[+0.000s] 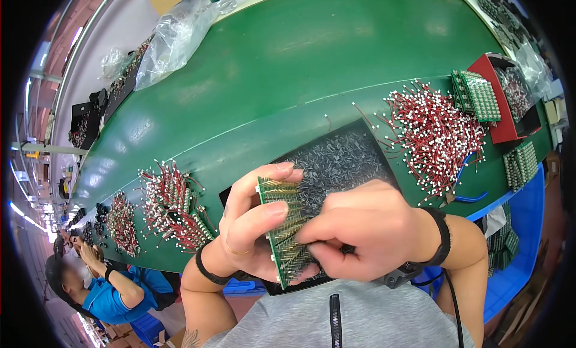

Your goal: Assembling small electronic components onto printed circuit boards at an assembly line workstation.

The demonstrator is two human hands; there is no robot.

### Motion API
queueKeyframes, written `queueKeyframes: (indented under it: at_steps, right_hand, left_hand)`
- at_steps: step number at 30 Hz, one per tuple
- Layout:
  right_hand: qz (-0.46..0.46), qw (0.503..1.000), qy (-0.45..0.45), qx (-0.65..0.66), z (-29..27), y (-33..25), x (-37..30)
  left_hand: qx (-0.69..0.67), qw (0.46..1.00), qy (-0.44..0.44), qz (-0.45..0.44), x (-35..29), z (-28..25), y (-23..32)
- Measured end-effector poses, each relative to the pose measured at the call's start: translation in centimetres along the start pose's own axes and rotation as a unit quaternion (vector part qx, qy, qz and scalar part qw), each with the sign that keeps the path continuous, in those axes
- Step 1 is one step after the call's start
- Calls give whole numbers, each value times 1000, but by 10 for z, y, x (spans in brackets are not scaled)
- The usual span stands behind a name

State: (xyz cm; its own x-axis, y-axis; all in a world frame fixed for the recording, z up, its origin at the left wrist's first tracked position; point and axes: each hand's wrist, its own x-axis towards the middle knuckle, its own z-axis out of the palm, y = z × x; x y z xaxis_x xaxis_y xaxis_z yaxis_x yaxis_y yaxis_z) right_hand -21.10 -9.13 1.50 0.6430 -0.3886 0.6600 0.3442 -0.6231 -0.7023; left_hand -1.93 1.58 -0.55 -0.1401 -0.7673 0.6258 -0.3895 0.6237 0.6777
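Observation:
My left hand [243,228] is closed around a green circuit board panel [282,225], held upright and tilted by its edges. Rows of thin metal pins or leads cover the face turned toward my right hand. The fingertips of my right hand [372,231] are pinched together against this face, near its lower middle. Whatever lies between them is too small or hidden to make out. Below both hands sits a black tray [380,147] of many small dark grey pieces [339,159]. Each wrist wears a black band.
Red-wired white connectors [435,141] are heaped at the right, beside stacked green boards [480,96] and a red box [503,127]. A blue bin [528,240] stands lower right. Wired boards [174,207] lie at the left. A co-worker in blue [129,288] sits farther left.

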Motion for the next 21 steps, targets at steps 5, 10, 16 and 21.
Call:
queueKeyframes:
  at_steps: [5,10,16,21]
  right_hand:
    - [56,996,-57,32,0,-4,0]
    - [58,996,-50,40,-3,-4,1]
    - [49,997,-53,27,-2,-3,1]
    - [57,997,-48,19,1,0,-2]
  left_hand:
    - [-8,1000,-16,8,-3,-3,0]
    - [-28,999,-11,-14,-5,-4,1]
    - [7,1000,-2,8,1,-1,3]
    - [21,1000,-7,-1,3,-1,4]
